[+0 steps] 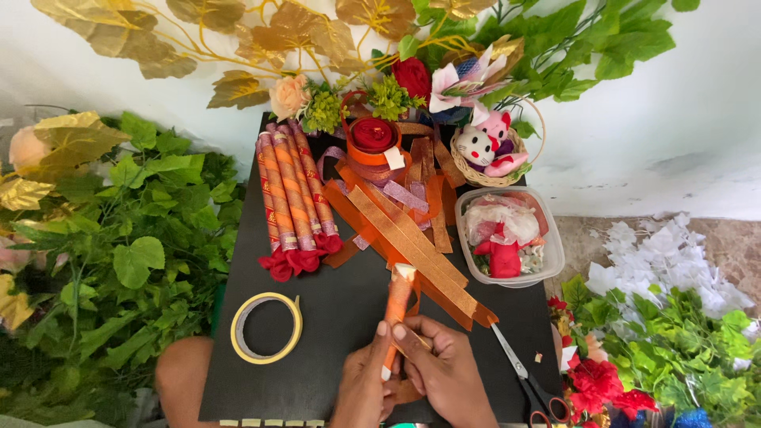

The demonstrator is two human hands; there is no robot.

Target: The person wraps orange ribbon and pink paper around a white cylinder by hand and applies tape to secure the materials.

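Observation:
Both my hands meet at the bottom centre over a black board (333, 317). My left hand (363, 380) and my right hand (444, 372) together grip an upright stick wrapped in orange ribbon (398, 305), its pale tip showing at the top. Loose orange and gold ribbon strips (412, 238) trail from it across the board. Left of these lie several finished ribbon-wrapped sticks (292, 198) with red fabric ends.
A tape roll (266, 328) lies left of my hands, scissors (523, 376) to the right. A clear box (547, 254) with red and white scraps, a ribbon spool (372, 139), and a basket (476, 176) with a plush toy stand behind. Green leaves (135, 261) and artificial flowers (602, 384) surround the board.

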